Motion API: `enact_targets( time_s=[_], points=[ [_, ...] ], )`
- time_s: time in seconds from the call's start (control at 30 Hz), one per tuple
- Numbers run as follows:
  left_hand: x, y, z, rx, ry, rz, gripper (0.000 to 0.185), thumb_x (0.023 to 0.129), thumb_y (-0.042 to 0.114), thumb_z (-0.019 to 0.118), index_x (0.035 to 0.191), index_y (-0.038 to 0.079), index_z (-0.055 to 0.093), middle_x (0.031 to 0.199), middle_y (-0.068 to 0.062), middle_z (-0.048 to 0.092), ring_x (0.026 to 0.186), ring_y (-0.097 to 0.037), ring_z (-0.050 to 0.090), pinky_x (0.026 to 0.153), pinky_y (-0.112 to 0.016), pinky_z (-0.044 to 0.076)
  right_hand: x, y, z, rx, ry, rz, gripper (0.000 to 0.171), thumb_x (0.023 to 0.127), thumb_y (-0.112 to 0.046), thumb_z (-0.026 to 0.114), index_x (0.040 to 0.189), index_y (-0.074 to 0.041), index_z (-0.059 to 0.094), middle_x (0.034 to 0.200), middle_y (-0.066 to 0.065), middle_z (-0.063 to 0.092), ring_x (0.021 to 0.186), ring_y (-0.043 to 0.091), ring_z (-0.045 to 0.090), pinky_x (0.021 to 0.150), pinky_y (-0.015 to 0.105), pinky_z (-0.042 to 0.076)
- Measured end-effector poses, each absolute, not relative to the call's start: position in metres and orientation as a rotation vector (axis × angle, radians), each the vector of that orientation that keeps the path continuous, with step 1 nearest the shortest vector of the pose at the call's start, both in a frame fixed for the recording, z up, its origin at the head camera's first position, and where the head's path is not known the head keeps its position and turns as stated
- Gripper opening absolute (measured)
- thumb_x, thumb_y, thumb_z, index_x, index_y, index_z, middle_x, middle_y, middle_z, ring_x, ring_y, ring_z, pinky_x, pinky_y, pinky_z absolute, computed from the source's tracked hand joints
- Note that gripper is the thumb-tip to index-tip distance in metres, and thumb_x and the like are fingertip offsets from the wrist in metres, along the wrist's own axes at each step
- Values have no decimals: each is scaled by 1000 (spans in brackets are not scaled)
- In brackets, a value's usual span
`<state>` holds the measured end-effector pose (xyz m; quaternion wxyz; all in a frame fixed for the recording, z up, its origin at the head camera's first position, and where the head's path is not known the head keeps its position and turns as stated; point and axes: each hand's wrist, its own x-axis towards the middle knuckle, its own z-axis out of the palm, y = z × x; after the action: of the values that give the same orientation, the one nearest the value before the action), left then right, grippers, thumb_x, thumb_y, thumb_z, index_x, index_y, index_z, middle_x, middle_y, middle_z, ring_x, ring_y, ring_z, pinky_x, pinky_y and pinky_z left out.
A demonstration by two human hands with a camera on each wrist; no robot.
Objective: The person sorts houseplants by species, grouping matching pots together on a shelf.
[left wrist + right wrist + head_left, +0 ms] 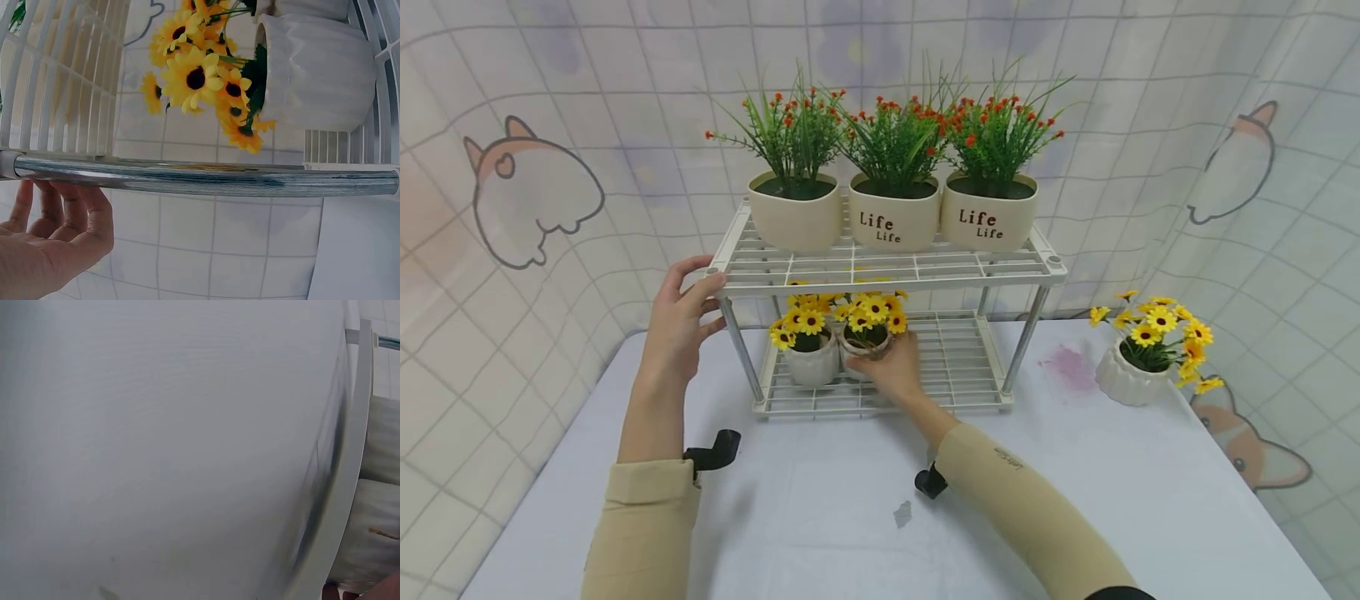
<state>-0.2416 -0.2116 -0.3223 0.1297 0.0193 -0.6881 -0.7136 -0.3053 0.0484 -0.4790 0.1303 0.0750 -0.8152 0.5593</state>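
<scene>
A white two-tier wire rack (887, 283) stands on the table. Its top shelf carries three cream pots of red-flowered grass (895, 218). Two small white pots of yellow flowers sit on the lower shelf. My right hand (891, 362) grips the right one, the held yellow-flower pot (854, 350), beside its neighbour (812, 365). My left hand (706, 293) holds the top shelf's front left corner, thumb below and fingers on the rim. In the left wrist view my left hand (56, 244) lies by the chrome post (206, 178), with a white pot (319, 69) behind it.
A third white pot of yellow flowers (1138, 371) stands on the table at the right. A pink stain (1067, 367) marks the white tablecloth (820, 517) near the rack's right leg. A patterned curtain hangs close behind. The right wrist view shows mostly tablecloth (156, 456) and the rack's rim (350, 487).
</scene>
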Motion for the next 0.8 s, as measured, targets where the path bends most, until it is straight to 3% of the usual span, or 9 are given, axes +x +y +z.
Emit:
enact_targets(
  time_s=[0.8],
  points=[
    [-242,-211,-323,73,-1997,-2075,48,100,36,69,143,25,52,121,-6,64,103,-20,59,92,-42,40,-299,56,-477,158,-2404,1625,98,71,-13,95,150,-3,38,139,22,44,129,37,48,111,48,37]
  ],
)
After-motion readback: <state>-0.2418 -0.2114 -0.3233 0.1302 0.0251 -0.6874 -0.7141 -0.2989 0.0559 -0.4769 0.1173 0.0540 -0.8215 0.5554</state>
